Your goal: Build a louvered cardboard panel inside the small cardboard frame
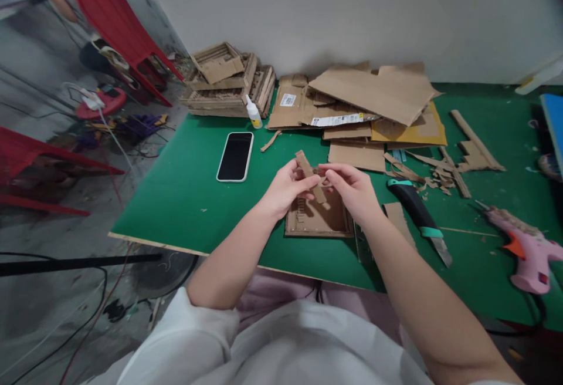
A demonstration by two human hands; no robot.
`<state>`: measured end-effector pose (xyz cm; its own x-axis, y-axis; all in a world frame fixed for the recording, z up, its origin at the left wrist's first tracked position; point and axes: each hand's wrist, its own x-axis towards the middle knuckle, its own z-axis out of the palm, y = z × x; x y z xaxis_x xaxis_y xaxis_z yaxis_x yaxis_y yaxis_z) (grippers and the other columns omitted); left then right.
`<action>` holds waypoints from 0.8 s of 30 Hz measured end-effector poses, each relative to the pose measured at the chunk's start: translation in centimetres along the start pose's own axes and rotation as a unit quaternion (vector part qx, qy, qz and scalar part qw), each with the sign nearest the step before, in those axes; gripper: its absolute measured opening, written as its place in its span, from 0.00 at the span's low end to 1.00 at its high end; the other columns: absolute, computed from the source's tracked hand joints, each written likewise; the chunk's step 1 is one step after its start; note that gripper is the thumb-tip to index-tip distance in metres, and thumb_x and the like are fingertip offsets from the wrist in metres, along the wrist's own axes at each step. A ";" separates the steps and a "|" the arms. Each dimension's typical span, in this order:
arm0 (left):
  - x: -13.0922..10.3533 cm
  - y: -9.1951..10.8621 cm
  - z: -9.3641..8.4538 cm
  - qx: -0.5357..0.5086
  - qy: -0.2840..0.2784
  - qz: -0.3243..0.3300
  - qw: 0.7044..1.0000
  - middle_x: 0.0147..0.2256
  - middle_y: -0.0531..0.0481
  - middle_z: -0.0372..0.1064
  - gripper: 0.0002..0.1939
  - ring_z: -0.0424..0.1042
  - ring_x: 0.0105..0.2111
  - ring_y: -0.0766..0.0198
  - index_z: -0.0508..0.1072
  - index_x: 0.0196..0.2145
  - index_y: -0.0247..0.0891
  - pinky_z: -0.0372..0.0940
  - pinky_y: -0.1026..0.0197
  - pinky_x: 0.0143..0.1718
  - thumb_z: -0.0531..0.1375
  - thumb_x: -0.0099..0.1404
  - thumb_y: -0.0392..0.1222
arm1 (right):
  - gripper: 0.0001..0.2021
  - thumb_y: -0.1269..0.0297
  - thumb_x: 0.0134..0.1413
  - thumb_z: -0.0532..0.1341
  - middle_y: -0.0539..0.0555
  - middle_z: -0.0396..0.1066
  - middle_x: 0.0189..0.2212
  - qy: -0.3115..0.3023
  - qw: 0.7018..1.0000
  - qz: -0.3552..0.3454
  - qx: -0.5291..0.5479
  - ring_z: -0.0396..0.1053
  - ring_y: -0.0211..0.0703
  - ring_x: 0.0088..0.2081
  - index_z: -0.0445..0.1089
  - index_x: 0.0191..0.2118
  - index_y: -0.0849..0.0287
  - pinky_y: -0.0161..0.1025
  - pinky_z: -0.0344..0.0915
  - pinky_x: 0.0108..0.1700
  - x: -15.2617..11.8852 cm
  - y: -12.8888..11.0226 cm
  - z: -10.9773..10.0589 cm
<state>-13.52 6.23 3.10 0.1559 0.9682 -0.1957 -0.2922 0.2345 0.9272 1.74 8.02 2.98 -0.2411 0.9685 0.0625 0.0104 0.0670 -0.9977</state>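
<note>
My left hand (285, 190) is closed on a narrow cardboard strip (303, 164), held tilted with its upper end pointing away from me. My right hand (353, 188) has its thumb and fingers pinched at the strip's side, by a small pale curl that looks like a thin peeling of paper. Its exact hold on that piece is partly hidden by the fingers. Under both hands a shallow cardboard tray (320, 233) lies on the green table, with short ridged pieces along its inner left side. A utility knife (417, 212) with its blade out rests right of my right hand.
A phone (235, 157) lies left, near a small white bottle (254, 112). Stacked cardboard trays (229, 97) and flat cardboard (373, 94) stand along the wall. Scraps (440, 176) lie right of them, with a pink glue gun (523, 244) at the right. Red chairs (118, 21) are beyond the table.
</note>
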 end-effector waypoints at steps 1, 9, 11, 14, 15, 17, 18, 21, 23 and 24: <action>0.1 0.0 -0.1 0.004 0.022 0.009 1.000 0.32 0.52 0.67 0.21 0.70 0.28 0.69 0.65 0.39 0.37 0.64 0.71 0.22 0.67 0.49 0.41 | 0.12 0.55 0.50 0.59 0.50 0.73 0.32 -0.020 1.000 0.006 -0.006 0.69 0.36 0.31 0.72 0.39 0.53 0.36 0.68 0.32 0.0 0.0 0.1; 0.4 -0.1 -0.4 -0.010 0.072 0.051 0.996 0.26 0.54 0.66 0.14 0.68 0.23 0.71 0.66 0.34 0.37 0.66 0.69 0.23 0.63 0.54 0.46 | 0.18 0.61 0.41 0.65 0.48 0.72 0.24 -0.089 0.993 0.066 0.040 0.68 0.34 0.22 0.69 0.43 0.56 0.37 0.69 0.29 -0.2 0.3 0.5; 0.5 0.1 -0.5 -0.033 0.085 0.072 0.993 0.29 0.52 0.68 0.14 0.69 0.26 0.70 0.68 0.36 0.37 0.66 0.69 0.23 0.61 0.56 0.48 | 0.17 0.62 0.43 0.65 0.48 0.72 0.23 -0.087 0.990 0.085 0.067 0.68 0.34 0.22 0.69 0.42 0.57 0.38 0.70 0.30 -0.1 0.3 0.4; 0.5 0.4 -0.7 -0.056 0.108 0.098 0.988 0.37 0.50 0.70 0.16 0.71 0.31 0.69 0.69 0.41 0.38 0.66 0.70 0.25 0.62 0.55 0.46 | 0.16 0.62 0.43 0.64 0.48 0.72 0.23 -0.094 0.986 0.100 0.097 0.69 0.34 0.22 0.69 0.41 0.58 0.38 0.71 0.31 0.0 0.2 0.3; 0.5 0.6 -0.7 -0.058 0.110 0.098 0.987 0.37 0.49 0.70 0.17 0.71 0.31 0.69 0.69 0.42 0.37 0.66 0.71 0.25 0.63 0.55 0.44 | 0.15 0.62 0.43 0.64 0.48 0.72 0.24 -0.099 0.984 0.103 0.107 0.69 0.34 0.22 0.69 0.41 0.58 0.38 0.71 0.30 0.0 0.2 0.3; 0.5 0.7 -0.8 -0.060 0.107 0.090 0.988 0.37 0.49 0.70 0.19 0.70 0.31 0.70 0.69 0.43 0.37 0.66 0.71 0.26 0.64 0.53 0.42 | 0.15 0.61 0.43 0.65 0.49 0.73 0.26 -0.111 0.979 0.114 0.125 0.70 0.34 0.22 0.69 0.40 0.58 0.36 0.72 0.29 0.0 0.2 0.2; 0.4 0.7 -0.8 -0.059 0.105 0.086 0.989 0.37 0.49 0.70 0.19 0.70 0.31 0.70 0.69 0.43 0.37 0.66 0.71 0.26 0.64 0.53 0.42 | 0.15 0.61 0.44 0.64 0.49 0.73 0.26 -0.117 0.976 0.124 0.133 0.70 0.33 0.22 0.69 0.40 0.58 0.36 0.71 0.28 0.0 0.3 0.2; 0.5 0.6 -0.7 -0.058 0.125 0.095 0.986 0.33 0.52 0.69 0.19 0.69 0.29 0.71 0.68 0.40 0.38 0.65 0.70 0.26 0.65 0.51 0.42 | 0.15 0.58 0.46 0.63 0.50 0.73 0.27 -0.136 0.968 0.156 0.142 0.71 0.34 0.23 0.69 0.41 0.58 0.34 0.71 0.27 0.0 0.4 0.2; 0.6 0.4 -0.7 -0.062 0.146 0.108 0.981 0.29 0.55 0.67 0.18 0.68 0.27 0.72 0.66 0.38 0.39 0.64 0.70 0.25 0.66 0.50 0.41 | 0.16 0.59 0.44 0.65 0.50 0.74 0.28 -0.138 0.967 0.166 0.138 0.71 0.34 0.25 0.69 0.41 0.57 0.33 0.71 0.28 -0.1 0.5 0.3; 0.6 0.3 -0.6 -0.065 0.152 0.114 0.980 0.28 0.56 0.65 0.18 0.67 0.26 0.72 0.65 0.37 0.39 0.64 0.70 0.25 0.66 0.49 0.41 | 0.16 0.60 0.43 0.65 0.50 0.74 0.28 -0.139 0.967 0.169 0.134 0.71 0.34 0.25 0.69 0.41 0.57 0.33 0.71 0.29 -0.1 0.5 0.4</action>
<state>-14.12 6.98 3.05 -0.2092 0.9735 -0.0923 -0.4073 -0.0009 0.9133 1.40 7.83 2.51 -0.5198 0.8200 -0.2395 -0.1095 -0.3419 -0.9333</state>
